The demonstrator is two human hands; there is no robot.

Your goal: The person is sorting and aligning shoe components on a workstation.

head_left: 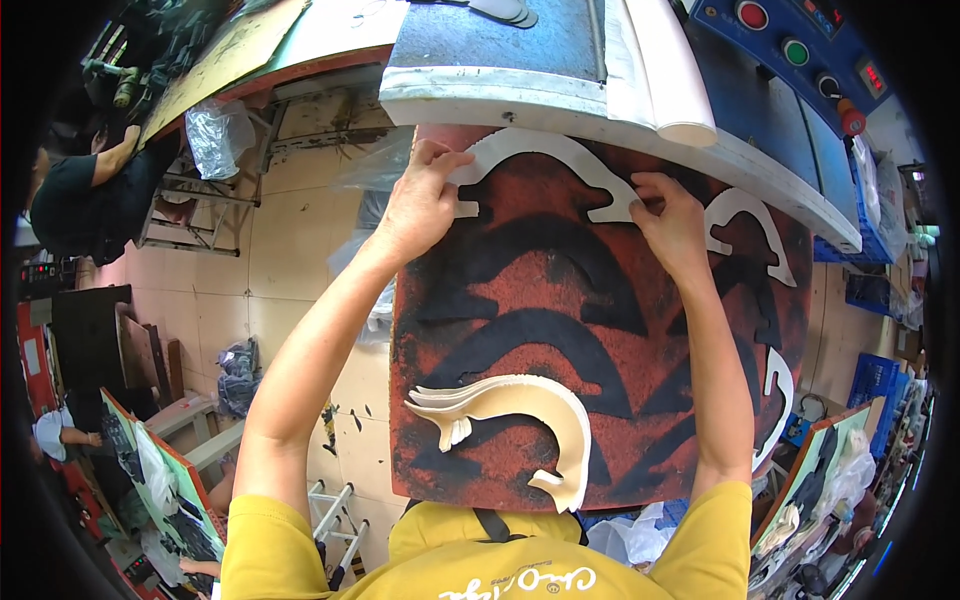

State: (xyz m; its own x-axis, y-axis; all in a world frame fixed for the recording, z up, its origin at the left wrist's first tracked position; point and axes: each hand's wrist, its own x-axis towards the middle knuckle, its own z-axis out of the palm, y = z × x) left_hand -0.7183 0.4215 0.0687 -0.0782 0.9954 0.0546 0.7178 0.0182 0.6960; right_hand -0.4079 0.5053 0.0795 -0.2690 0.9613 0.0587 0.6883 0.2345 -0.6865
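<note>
The left hand (440,185) and right hand (655,200) pinch the arch (545,145) by 2 ends. A stack (566,425) lies nearer than the arch.

Room opens between the forearms (330,340); a metal ledge (480,92) blocks beyond.

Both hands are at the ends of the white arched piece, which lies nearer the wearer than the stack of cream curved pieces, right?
No, the white arched piece lies beyond the stack of cream curved pieces, toward the red board's far side, as the head view shows. The rest stands.
</note>
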